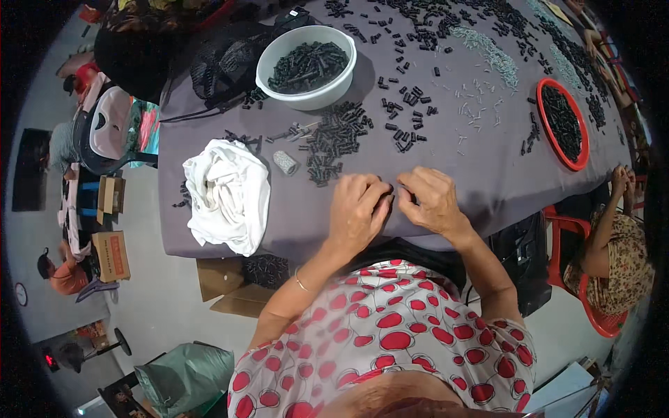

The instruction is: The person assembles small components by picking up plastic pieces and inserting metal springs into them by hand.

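Left hand point(357, 209) and right hand point(433, 202) curled, nearly together, at the grey cloth-covered bench point(411, 161).
Whether they grip anything, I cannot tell. Small black cylindrical pieces point(341, 139) heap at 10–11 o'clock, more inside a round white bowl point(308, 102) at 11 and a red-orange oval tray point(575, 166) at 2; crumpled white cloth point(252, 202), 9.

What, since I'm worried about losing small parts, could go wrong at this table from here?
The left hand is close to the loose pile of black pieces and might scatter it. The small pale pieces, spread near other black pieces, could get mixed in. The red tray, near the table's edge, might spill if bumped.
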Demonstrator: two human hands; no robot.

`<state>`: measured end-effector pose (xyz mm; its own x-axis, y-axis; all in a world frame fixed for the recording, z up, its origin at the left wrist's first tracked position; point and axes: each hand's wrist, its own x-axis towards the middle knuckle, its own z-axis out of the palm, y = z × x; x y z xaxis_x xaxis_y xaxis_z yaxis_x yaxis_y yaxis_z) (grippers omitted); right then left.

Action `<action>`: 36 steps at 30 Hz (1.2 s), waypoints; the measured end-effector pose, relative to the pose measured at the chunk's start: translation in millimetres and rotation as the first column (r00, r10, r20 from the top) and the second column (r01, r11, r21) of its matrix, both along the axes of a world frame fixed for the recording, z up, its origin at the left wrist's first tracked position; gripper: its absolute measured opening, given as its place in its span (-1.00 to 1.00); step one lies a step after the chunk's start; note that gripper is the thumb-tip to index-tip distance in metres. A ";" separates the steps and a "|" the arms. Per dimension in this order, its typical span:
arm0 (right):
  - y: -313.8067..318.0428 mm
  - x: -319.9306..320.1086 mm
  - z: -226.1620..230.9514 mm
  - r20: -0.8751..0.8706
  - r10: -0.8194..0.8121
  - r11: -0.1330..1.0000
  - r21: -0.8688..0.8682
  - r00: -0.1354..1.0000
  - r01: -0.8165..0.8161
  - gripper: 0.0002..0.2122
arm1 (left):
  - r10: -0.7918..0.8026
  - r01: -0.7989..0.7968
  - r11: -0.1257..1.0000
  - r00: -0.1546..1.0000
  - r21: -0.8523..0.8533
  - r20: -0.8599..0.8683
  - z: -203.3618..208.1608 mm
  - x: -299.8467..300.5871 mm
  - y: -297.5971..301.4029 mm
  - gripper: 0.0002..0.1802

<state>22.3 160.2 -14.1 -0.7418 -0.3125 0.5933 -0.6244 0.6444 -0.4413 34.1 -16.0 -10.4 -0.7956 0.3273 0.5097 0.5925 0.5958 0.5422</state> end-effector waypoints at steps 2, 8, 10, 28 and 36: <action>-2.7 3.9 23.3 0.040 0.034 0.999 -0.034 0.999 -0.033 -0.79 | 0.011 -0.011 1.000 1.000 0.001 -0.001 -0.4 1.5 0.1 -0.77; -12.0 21.6 125.9 -0.072 0.189 0.923 -0.326 0.979 -0.202 -0.80 | 0.045 -0.044 0.998 0.999 0.042 -0.023 -6.2 3.7 -6.3 -0.78; 8.4 29.7 140.5 -0.076 0.399 0.842 -0.363 0.914 -0.398 -0.82 | 0.034 -0.033 0.999 0.999 0.044 -0.016 -2.4 3.4 -5.3 -0.79; 21.4 32.2 184.7 -0.500 0.359 0.576 -0.546 0.788 -0.609 -0.82 | 0.021 -0.021 1.000 0.999 0.020 -0.029 1.2 1.1 5.7 -0.84; 9.6 68.5 171.0 -0.769 -0.014 0.712 -0.456 0.639 -0.533 -0.79 | 0.032 -0.033 0.999 0.999 -0.031 -0.036 -4.0 4.1 7.0 -0.84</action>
<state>90.8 169.8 157.0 0.0213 0.2040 0.9787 -0.9874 0.1580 -0.0114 38.2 -9.0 -14.4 -0.7877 0.3181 0.5276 0.5911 0.6313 0.5021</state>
